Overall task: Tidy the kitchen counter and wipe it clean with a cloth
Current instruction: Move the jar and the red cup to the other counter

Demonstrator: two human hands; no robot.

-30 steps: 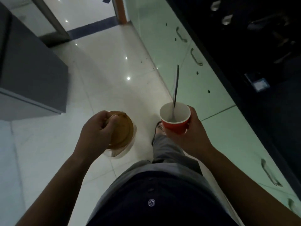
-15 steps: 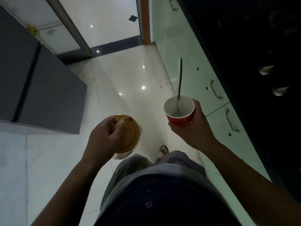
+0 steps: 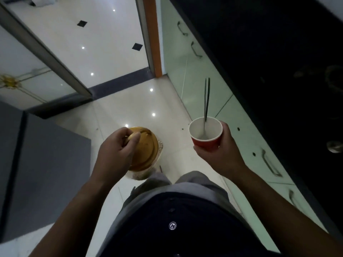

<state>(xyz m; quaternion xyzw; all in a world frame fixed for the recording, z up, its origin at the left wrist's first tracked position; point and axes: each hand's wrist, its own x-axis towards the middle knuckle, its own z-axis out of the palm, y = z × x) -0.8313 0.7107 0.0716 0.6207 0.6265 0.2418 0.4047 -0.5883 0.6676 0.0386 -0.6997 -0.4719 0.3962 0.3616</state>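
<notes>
The person stands on a pale glossy floor (image 3: 115,112) with both arms held out in front of the body, something in each hand. The left hand (image 3: 118,151) is curled closed from above on the knob of a golden lid (image 3: 146,149), which sits on a clear jar (image 3: 143,174); only a sliver of the jar's wall shows under the lid at about 6 o'clock from it, and the jar hangs in the air above the floor, not resting on anything. At 3 o'clock from the jar, well apart from it, the right hand (image 3: 220,154) wraps its fingers round the side of a red paper cup (image 3: 206,134), thumb toward the body, held upright with its white inside showing. A thin metal utensil (image 3: 206,101) stands in the cup, leaning toward 12 o'clock and rising well above the rim; whether it is a spoon or something else I cannot tell, as its end is hidden in the cup's bottom. At 2 o'clock from the cup runs a row of pale green cabinet fronts (image 3: 200,75) with metal handles, and above them the dark counter (image 3: 269,62), too dim to make out what lies on it. At 9 o'clock from the left hand stands a grey cabinet (image 3: 46,164). A doorway with an orange frame (image 3: 152,34) lies at 12 o'clock.
</notes>
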